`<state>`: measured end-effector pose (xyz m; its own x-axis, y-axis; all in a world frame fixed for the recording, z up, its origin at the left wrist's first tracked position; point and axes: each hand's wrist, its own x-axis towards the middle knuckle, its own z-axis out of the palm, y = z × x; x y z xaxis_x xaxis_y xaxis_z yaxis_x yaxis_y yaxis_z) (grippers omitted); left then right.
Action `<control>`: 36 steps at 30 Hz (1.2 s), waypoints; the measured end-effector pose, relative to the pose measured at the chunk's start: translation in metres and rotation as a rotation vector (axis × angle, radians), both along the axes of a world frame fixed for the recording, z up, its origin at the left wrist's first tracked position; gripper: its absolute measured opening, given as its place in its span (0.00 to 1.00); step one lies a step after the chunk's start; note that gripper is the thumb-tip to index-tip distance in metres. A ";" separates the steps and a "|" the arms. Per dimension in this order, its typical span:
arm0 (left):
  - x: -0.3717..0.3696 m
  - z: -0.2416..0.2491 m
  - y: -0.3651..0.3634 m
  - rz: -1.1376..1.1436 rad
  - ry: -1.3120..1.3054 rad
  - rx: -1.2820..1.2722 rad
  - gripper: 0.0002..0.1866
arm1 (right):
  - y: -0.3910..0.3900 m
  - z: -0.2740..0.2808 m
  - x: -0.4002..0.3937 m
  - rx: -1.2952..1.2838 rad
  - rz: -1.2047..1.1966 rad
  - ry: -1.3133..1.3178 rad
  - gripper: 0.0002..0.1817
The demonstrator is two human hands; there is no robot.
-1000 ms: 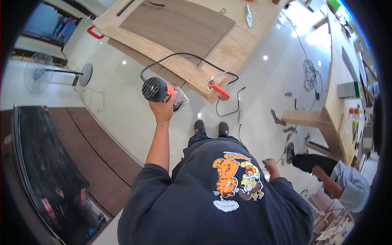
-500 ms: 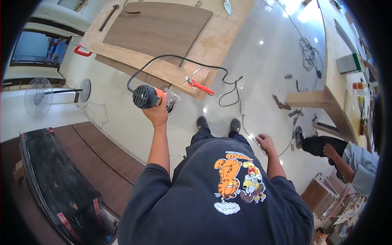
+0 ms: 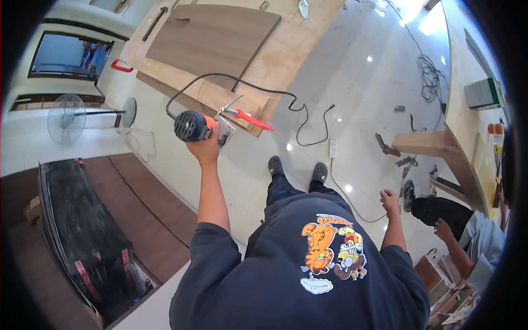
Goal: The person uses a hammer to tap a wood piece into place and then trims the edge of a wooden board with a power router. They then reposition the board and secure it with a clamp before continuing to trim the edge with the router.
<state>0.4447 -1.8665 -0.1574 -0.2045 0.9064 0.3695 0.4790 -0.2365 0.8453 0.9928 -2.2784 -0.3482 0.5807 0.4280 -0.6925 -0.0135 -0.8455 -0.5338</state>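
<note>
My left hand (image 3: 204, 147) is wrapped round an orange and black trim router (image 3: 191, 126) with a clear base, held tilted at the near edge of the workbench. Its black cord (image 3: 242, 81) loops over the boards and down to the floor, where its loose end lies near a white power strip (image 3: 333, 146). Just beyond the router, a red-handled clamp (image 3: 250, 119) grips a long wooden strip (image 3: 190, 88) at the bench edge. My right hand (image 3: 389, 201) hangs out to my right, fingers curled, with nothing visible in it.
A brown panel (image 3: 214, 41) lies on the workbench (image 3: 300, 41), with a hammer (image 3: 155, 23) and a second red clamp (image 3: 121, 65). Left are a fan (image 3: 67, 119) and a black-wrapped stack (image 3: 82, 231). A co-worker (image 3: 467, 225) is at the right table; scraps (image 3: 388, 144) litter the floor.
My right hand has swung outward to the right. My left hand still holds the router, now closer to the clamp. The whole view has shifted slightly.
</note>
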 end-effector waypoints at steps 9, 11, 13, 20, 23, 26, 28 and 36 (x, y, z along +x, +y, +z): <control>0.001 -0.016 0.024 0.094 -0.049 0.123 0.29 | -0.004 0.010 0.005 -0.067 0.081 0.031 0.19; -0.001 -0.022 0.026 0.091 -0.171 0.078 0.30 | 0.003 0.015 0.003 -0.046 0.107 0.035 0.23; -0.005 -0.023 0.027 0.091 -0.169 0.080 0.30 | 0.010 0.015 0.003 -0.044 0.134 0.022 0.23; -0.006 -0.024 0.027 0.083 -0.076 0.117 0.23 | 0.028 -0.003 -0.004 -0.066 0.161 0.052 0.24; -0.002 -0.022 0.024 0.067 -0.099 0.095 0.24 | 0.039 -0.012 -0.015 -0.049 0.190 0.065 0.20; 0.000 -0.018 0.023 0.080 -0.166 0.058 0.26 | 0.057 -0.012 -0.025 -0.035 0.247 0.033 0.20; -0.003 -0.016 0.024 0.087 -0.175 0.036 0.27 | 0.072 -0.005 -0.029 -0.024 0.270 0.049 0.21; -0.003 -0.013 0.022 0.095 -0.072 0.059 0.26 | 0.104 -0.001 -0.022 0.045 0.373 -0.002 0.23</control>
